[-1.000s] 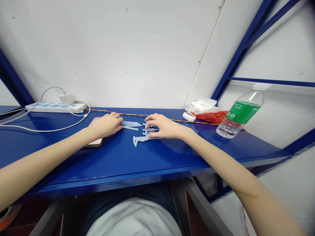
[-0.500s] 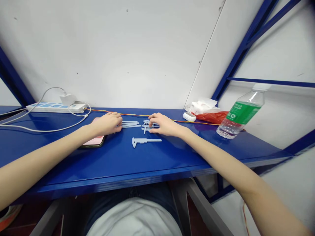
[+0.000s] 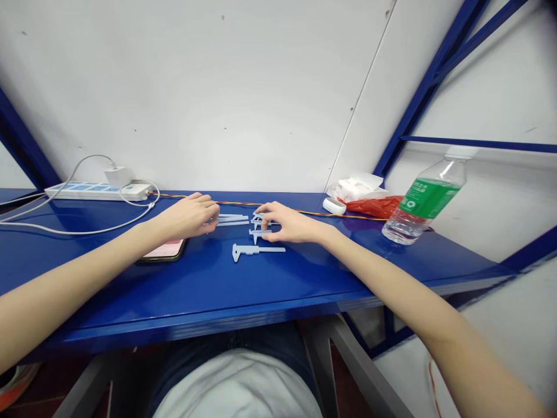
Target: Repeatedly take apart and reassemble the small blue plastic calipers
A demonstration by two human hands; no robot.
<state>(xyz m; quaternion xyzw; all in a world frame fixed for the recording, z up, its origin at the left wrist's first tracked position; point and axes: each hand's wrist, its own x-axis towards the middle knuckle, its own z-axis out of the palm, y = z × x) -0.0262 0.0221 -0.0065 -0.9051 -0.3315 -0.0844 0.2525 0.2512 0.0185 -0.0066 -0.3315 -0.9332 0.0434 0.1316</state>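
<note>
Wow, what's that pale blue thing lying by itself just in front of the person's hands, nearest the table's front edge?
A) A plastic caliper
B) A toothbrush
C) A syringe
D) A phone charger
A: the pale blue plastic caliper lies flat on the blue table just below the right hand, showing a long, ruler-like beam with jaws at one end.

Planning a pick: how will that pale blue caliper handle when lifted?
The pale blue caliper looks like thin moulded plastic, so it's probably light and fairly stiff, though the slender beam might snap if bent. Lying flat, it's unlikely to roll, but it may slide on the glossy blue table.
</note>
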